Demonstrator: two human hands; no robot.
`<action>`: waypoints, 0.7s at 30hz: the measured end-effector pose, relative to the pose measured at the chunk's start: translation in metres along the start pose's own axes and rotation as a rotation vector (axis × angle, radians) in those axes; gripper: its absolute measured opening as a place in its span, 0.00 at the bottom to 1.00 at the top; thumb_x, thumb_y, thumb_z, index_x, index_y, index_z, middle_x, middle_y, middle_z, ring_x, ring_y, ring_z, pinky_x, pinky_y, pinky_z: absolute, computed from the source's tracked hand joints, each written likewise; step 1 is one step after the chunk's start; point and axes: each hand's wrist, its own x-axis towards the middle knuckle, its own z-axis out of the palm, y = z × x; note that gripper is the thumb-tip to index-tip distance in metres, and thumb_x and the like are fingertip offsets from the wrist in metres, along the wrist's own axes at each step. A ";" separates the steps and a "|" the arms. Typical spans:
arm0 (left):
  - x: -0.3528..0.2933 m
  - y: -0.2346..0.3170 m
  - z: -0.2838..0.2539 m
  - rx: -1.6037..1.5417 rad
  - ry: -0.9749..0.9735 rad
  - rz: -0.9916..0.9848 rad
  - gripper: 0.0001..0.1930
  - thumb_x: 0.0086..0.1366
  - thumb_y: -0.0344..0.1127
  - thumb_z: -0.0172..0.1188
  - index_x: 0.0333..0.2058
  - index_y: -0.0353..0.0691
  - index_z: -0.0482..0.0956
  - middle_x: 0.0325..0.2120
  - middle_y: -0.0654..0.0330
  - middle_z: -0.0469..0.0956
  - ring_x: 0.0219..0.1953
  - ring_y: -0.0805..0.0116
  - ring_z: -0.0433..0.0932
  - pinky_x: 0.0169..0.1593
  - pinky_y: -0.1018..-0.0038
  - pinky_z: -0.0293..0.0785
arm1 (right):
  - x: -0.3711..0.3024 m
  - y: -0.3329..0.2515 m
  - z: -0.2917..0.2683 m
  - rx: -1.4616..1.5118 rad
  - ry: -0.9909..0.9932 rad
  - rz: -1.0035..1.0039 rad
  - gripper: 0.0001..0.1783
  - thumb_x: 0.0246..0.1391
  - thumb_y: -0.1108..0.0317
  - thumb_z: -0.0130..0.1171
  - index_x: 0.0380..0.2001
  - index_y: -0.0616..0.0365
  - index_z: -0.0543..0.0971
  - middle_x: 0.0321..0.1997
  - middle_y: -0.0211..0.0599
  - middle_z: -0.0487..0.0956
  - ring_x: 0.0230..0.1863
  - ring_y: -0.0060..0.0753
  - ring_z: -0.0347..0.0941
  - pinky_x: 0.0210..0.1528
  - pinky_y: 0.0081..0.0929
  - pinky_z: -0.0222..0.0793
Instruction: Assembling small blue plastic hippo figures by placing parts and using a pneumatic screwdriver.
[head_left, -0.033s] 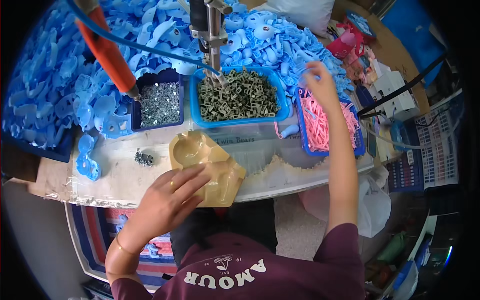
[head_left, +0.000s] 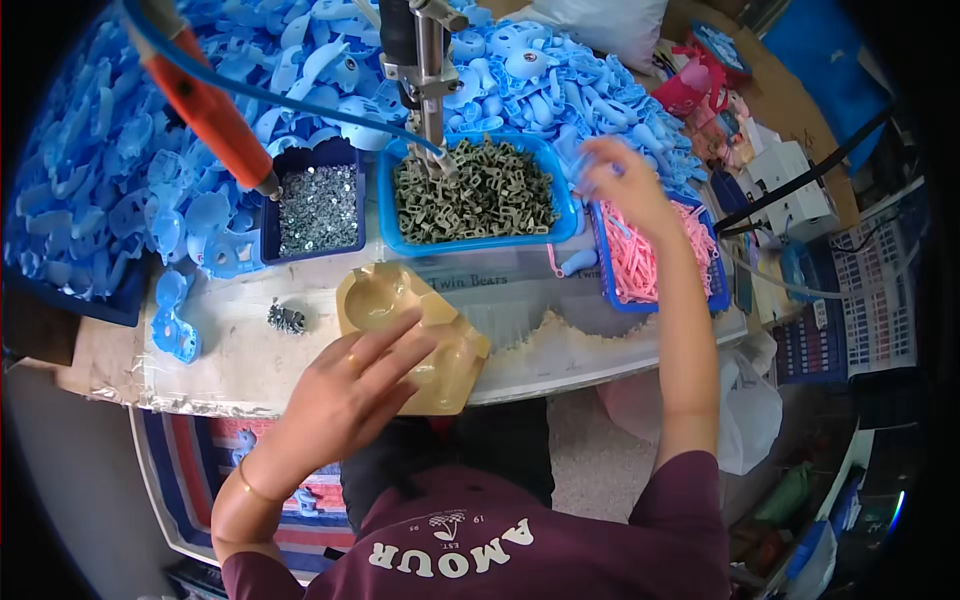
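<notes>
Hands wide apart: left hand (head_left: 340,400) near, right hand (head_left: 630,190) far

Left forearm enters from the lower edge. The hand is palm down with fingers extended and slightly parted over a glossy tan moulded block with rounded hollows (head_left: 455,357), which sits at the bench's near edge. No grasp is evident; contact cannot be confirmed.

Progress, as judged: no blue part shows in the visible hollows, so nothing appears seated there. Loose stock is plentiful, and much appears left to be worked.

Beyond the block, to the left, lie a curved light-blue plastic shell (head_left: 174,316) and a small dark, glinting cluster of pieces (head_left: 287,317). To the right lies a small rounded blue plastic piece (head_left: 578,263) beside a pink part; whether they are joined cannot be told.

Farther back stand a navy box of small silver metal pieces (head_left: 315,254), a bright-blue tray of grey-green clips (head_left: 475,247) and a dark-blue basket of pink plastic strips (head_left: 655,305).

Right arm reaches forward, elbow nearly straight. Its hand, fingers bent and blurred, is above the basket's far left corner; whether it holds anything cannot be told.

An orange-red power driver (head_left: 215,120) hangs over the navy box. Heaped light-blue plastic shells (head_left: 110,200) fill the rear.
</notes>
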 end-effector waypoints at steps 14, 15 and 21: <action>0.025 -0.001 0.043 -0.001 0.327 0.170 0.20 0.55 0.24 0.67 0.48 0.37 0.78 0.47 0.55 0.80 0.42 0.60 0.82 0.42 0.68 0.81 | 0.027 0.065 -0.051 -0.670 0.567 -0.188 0.19 0.57 0.62 0.62 0.47 0.63 0.80 0.42 0.47 0.83 0.41 0.41 0.80 0.46 0.35 0.74; 0.022 -0.001 0.043 -0.016 0.316 0.144 0.19 0.56 0.24 0.67 0.47 0.37 0.78 0.48 0.54 0.80 0.42 0.59 0.83 0.42 0.68 0.81 | 0.033 0.085 -0.076 -0.911 0.761 -0.221 0.20 0.55 0.61 0.62 0.47 0.62 0.80 0.43 0.48 0.82 0.42 0.45 0.79 0.48 0.39 0.73; 0.011 -0.004 0.045 -0.043 0.268 0.027 0.18 0.56 0.24 0.66 0.47 0.37 0.78 0.50 0.52 0.79 0.43 0.57 0.82 0.42 0.68 0.81 | 0.064 0.103 -0.081 -0.998 0.617 0.086 0.19 0.50 0.58 0.64 0.42 0.58 0.80 0.48 0.43 0.79 0.51 0.50 0.73 0.53 0.45 0.69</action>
